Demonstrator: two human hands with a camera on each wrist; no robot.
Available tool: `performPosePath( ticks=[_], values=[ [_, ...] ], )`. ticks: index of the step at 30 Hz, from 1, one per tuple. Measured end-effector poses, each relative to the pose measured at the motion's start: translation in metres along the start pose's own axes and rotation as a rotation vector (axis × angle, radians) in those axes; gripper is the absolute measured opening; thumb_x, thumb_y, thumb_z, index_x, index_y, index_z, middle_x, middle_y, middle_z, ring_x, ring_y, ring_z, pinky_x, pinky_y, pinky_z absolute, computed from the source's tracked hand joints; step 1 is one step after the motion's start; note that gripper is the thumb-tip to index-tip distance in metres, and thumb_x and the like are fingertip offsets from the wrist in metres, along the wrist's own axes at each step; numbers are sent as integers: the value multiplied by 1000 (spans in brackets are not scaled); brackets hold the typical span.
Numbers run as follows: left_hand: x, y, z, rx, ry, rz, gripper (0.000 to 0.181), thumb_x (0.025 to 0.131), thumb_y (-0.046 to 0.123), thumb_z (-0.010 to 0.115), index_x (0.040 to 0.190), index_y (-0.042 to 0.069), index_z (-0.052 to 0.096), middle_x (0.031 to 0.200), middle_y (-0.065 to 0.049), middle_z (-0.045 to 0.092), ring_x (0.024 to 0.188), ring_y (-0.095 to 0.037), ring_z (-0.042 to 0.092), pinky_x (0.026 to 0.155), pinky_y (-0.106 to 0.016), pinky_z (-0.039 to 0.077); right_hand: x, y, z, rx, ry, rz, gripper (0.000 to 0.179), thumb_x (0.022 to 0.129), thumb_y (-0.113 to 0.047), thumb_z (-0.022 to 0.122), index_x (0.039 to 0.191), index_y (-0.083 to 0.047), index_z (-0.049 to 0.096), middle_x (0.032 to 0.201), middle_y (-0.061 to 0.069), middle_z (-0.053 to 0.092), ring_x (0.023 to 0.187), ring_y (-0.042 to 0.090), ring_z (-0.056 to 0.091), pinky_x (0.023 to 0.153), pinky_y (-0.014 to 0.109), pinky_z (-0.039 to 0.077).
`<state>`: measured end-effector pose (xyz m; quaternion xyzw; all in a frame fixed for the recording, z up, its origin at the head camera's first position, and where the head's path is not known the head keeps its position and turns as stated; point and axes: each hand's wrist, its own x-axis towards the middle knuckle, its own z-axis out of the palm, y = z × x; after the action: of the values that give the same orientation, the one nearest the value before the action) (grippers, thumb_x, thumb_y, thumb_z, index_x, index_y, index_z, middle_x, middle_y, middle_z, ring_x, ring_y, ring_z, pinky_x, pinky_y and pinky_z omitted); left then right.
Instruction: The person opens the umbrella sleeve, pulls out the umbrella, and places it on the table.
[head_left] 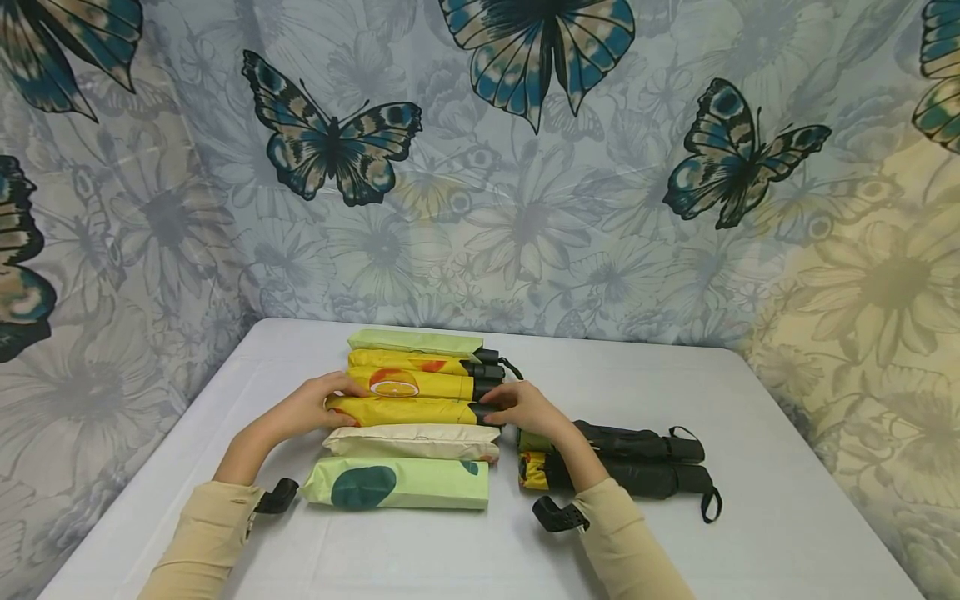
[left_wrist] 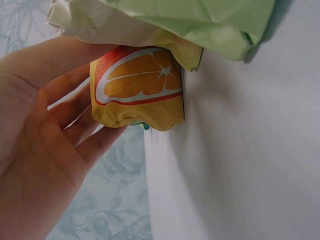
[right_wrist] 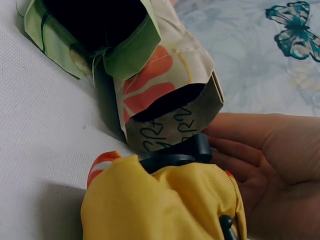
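Observation:
Between my hands lies a yellow folded umbrella (head_left: 408, 411) with a black end. My left hand (head_left: 311, 406) grips its left end, where an orange-slice print (left_wrist: 145, 77) shows in the left wrist view. The fingers of my right hand (head_left: 528, 408) hold the black end at the right. Two more yellow umbrellas, one with an orange print (head_left: 420, 384), lie just behind it. Nearer me are a cream sleeve (head_left: 412, 442) and a light green sleeve (head_left: 420, 485) with dark green spots. In the right wrist view the cream sleeve's open end (right_wrist: 170, 105) partly hides my right fingertips.
Two dark folded umbrellas (head_left: 645, 479) with wrist straps lie to the right, under my right forearm. A light green item (head_left: 416, 341) is at the back of the row. Everything rests on a white table (head_left: 757, 533) before a butterfly-print cloth (head_left: 525, 233).

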<state>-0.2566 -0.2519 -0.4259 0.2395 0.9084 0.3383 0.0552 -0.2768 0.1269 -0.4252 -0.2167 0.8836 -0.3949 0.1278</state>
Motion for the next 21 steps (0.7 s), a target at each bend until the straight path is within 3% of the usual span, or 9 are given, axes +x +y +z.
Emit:
performPosePath(
  ticks=[10, 19, 21],
  values=[
    [0, -1, -1, 7, 5, 17, 39, 83, 17, 78, 120, 12, 66, 119, -10, 64, 138, -49, 34, 107, -61, 39, 2, 1, 1, -81, 5, -27, 34, 83, -8, 76, 116, -5, 70, 120, 15, 68, 111, 32, 64, 95, 45, 53],
    [-1, -3, 0, 2, -4, -16, 42, 82, 14, 78, 122, 13, 66, 125, -11, 61, 142, -49, 28, 109, -60, 38, -1, 1, -1, -100, 20, -79, 31, 84, -10, 76, 113, -4, 72, 115, 14, 71, 100, 24, 66, 85, 39, 56],
    [-1, -3, -1, 1, -6, -15, 42, 82, 14, 78, 122, 13, 65, 125, -11, 61, 142, -49, 28, 110, -61, 37, -4, -1, -3, -96, 14, -122, 30, 84, -12, 75, 113, -4, 72, 113, 14, 71, 95, 19, 66, 80, 34, 56]
  ],
)
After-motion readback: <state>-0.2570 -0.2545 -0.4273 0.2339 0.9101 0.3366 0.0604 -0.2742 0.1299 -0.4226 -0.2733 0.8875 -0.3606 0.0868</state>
